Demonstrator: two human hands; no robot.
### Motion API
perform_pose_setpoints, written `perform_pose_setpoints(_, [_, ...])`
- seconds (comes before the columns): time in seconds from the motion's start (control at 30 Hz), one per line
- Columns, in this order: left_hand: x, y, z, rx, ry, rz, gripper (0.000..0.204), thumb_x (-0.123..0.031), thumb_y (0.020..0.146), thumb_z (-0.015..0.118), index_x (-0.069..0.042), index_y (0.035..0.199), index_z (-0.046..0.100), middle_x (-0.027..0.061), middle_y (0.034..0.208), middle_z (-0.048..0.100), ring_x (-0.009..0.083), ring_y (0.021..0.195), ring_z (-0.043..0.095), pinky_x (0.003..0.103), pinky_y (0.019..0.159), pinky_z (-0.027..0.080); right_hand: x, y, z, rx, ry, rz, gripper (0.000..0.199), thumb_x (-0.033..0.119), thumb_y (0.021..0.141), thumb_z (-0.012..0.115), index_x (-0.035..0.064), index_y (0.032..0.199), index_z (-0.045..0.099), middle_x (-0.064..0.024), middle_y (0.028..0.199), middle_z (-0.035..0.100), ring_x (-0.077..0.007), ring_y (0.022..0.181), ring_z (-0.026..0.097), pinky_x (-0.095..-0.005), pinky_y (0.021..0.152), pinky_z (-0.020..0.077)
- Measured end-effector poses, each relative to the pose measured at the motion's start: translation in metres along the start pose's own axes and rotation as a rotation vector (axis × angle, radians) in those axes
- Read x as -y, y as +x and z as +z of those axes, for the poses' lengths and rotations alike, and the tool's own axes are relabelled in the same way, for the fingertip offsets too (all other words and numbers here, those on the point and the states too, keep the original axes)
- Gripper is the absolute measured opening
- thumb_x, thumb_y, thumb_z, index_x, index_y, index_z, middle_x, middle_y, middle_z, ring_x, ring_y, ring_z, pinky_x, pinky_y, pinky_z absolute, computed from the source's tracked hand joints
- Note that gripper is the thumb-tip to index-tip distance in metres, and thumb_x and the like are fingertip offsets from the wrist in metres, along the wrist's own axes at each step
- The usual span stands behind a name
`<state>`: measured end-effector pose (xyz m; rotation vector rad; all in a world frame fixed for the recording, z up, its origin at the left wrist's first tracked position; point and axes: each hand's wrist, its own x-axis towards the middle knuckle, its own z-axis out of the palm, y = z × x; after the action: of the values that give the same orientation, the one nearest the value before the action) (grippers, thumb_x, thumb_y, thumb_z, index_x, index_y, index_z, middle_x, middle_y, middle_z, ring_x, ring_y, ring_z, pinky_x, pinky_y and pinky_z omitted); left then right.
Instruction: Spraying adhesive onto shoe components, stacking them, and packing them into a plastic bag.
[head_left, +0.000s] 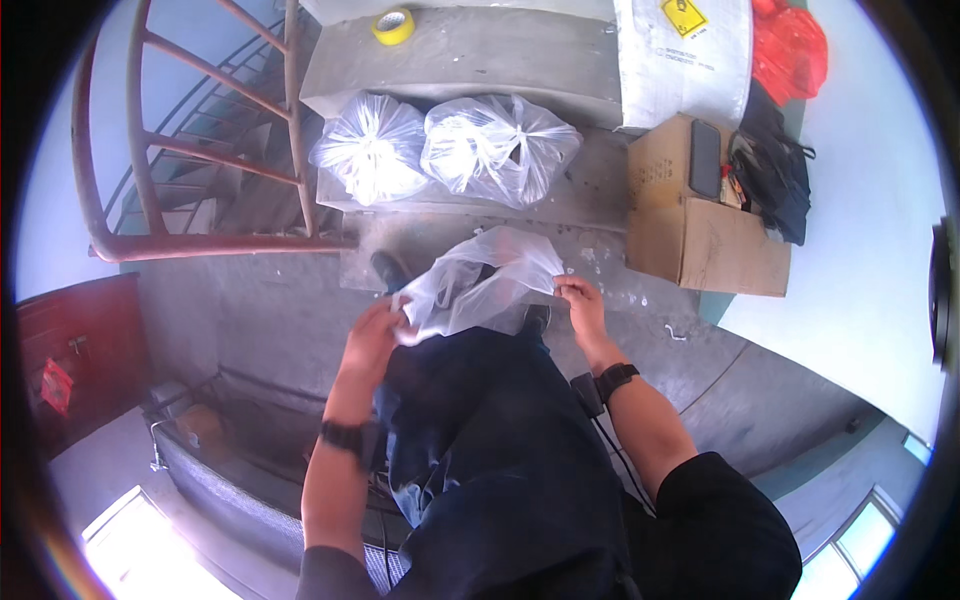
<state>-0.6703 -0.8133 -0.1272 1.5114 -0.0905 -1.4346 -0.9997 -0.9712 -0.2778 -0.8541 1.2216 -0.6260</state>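
Observation:
A clear plastic bag (478, 290) is stretched between my two hands above my legs, with its upper part spread wide. My left hand (376, 335) pinches the bag's left edge. At the opposite edge, my right hand (580, 298) grips the plastic between thumb and fingers. Nothing that I can make out lies inside the bag. Beyond it, on a concrete step, sit two filled, knotted clear bags: a smaller left bag (370, 150) and a larger right bag (500, 150). They touch or nearly touch each other.
A roll of yellow tape (393, 27) lies on the upper step (470, 60). At right stand an open cardboard box (735, 245) with a phone (705, 160) on it, a black bag (775, 170) and a white sack (685, 70). A rusty railing (220, 245) borders the left.

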Motion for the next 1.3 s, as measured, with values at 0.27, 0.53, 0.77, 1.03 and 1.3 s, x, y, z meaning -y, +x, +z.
perform_pose_setpoints(0.27, [0.076,0.147,0.024,0.118,0.258,0.004,0.045,0.001,0.087,0.055,-0.002,0.131,0.062,0.0061,0.118,0.065,0.0157,0.116,0.059,0.029,0.100,0.044,0.013,0.029,0.086,0.348,-0.027,0.201,0.033,0.006,0.093,0.060,-0.0006,0.124,0.067,-0.0047,0.104,0.066,-0.0157,0.098,0.063,-0.0304,0.092,0.0459])
perform_pose_setpoints(0.53, [0.059,0.184,0.066,0.342,1.157,0.772,0.051,0.005,0.069,0.057,-0.008,0.116,0.068,0.0181,0.125,0.059,0.0382,0.119,0.059,0.047,0.100,0.050,0.008,0.079,0.123,0.163,0.016,0.280,0.068,0.015,0.088,0.070,-0.0016,0.149,0.044,-0.0057,0.102,0.061,-0.0147,0.092,0.058,-0.0284,0.082,0.0454])
perform_pose_setpoints(0.77, [0.117,0.228,0.036,0.151,-0.089,0.534,0.049,-0.002,0.074,0.051,-0.004,0.121,0.063,0.0121,0.113,0.064,0.0301,0.105,0.061,0.044,0.103,0.044,0.023,0.062,0.128,0.212,0.056,0.401,0.049,0.017,0.095,0.066,-0.0042,0.137,0.056,-0.0080,0.104,0.067,-0.0144,0.092,0.061,-0.0286,0.080,0.0467])
perform_pose_setpoints(1.03, [0.146,0.271,0.034,0.705,0.957,0.568,0.036,-0.023,0.095,0.059,0.002,0.122,0.061,0.0114,0.108,0.071,0.0306,0.109,0.066,0.051,0.122,0.028,0.038,0.088,0.099,0.073,0.048,0.284,0.043,0.009,0.095,0.058,0.0024,0.137,0.059,-0.0061,0.095,0.068,-0.0134,0.088,0.060,-0.0294,0.079,0.0477])
perform_pose_setpoints(1.3, [0.133,0.262,0.049,0.489,0.709,0.549,0.047,-0.026,0.097,0.058,-0.005,0.140,0.055,0.0164,0.107,0.073,0.0329,0.105,0.068,0.046,0.098,0.049,0.035,0.076,0.125,0.615,-1.295,-0.389,0.015,0.011,0.082,0.067,0.0102,0.097,0.066,-0.0140,0.087,0.069,-0.0371,0.082,0.066,-0.0496,0.071,0.0518])
